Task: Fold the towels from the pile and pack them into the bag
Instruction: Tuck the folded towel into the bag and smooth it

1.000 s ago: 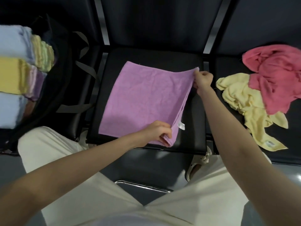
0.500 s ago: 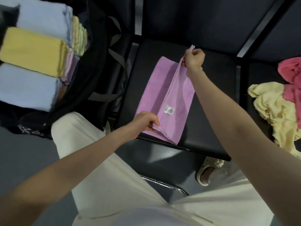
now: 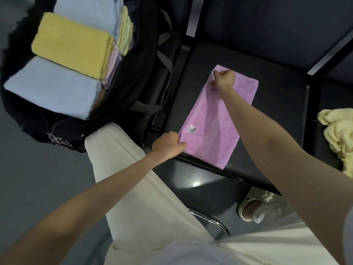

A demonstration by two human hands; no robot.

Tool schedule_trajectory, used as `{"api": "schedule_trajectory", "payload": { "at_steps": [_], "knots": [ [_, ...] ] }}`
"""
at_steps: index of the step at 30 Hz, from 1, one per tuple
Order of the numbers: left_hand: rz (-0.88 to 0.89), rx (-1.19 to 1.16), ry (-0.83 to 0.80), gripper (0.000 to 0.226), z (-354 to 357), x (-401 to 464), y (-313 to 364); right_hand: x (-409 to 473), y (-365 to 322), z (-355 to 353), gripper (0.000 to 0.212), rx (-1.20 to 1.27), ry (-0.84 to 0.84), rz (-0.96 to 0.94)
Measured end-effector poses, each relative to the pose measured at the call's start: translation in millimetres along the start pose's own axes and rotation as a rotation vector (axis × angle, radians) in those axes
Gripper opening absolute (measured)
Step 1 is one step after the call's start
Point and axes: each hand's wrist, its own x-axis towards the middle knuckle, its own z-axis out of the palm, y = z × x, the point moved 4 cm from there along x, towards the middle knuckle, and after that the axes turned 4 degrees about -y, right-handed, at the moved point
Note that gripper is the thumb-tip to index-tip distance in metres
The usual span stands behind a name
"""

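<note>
A purple towel (image 3: pixel 215 119) lies folded into a long narrow strip on the black seat (image 3: pixel 275 115), a white label showing near its left edge. My left hand (image 3: pixel 168 144) pinches the strip's near left corner. My right hand (image 3: pixel 222 79) grips the far left corner, fingers curled. The black bag (image 3: pixel 133 77) stands open to the left, holding folded blue, yellow and pale towels (image 3: pixel 70 48). A crumpled yellow towel (image 3: pixel 338 134) from the pile lies at the right edge.
The seat's backrest (image 3: pixel 257 29) rises behind the towel. My legs in cream trousers (image 3: pixel 137 180) and a sandalled foot (image 3: pixel 252 207) are below the seat's front edge, beside a metal chair frame (image 3: pixel 210 219). Grey straps (image 3: pixel 164 62) hang from the bag.
Both hands carried the towel's right edge over to the left and laid it flat, halving it into a strip. The view shifted left, so the pink towel is out of sight.
</note>
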Motion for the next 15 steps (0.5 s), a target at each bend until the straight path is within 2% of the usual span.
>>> {"api": "schedule_trajectory", "payload": {
  "at_steps": [2,3,5,9,15],
  "knots": [
    [-0.013,0.112,0.076,0.036,-5,-3,0,-19,-2,-12,0.015,-0.06,-0.012,-0.053],
    [-0.015,0.159,0.119,0.039,-7,-4,0,-31,2,-19,0.013,-0.092,-0.023,-0.076],
    [-0.015,0.188,0.205,0.041,-8,-5,-1,-59,20,-37,0.021,-0.139,-0.027,-0.132],
    [-0.003,0.116,0.295,0.037,-7,-5,-1,-134,75,-73,0.018,-0.196,0.09,-0.183],
    [-0.018,0.032,0.306,0.032,9,-14,0,-216,150,-86,0.04,-0.308,0.143,-0.05]
  ]
}}
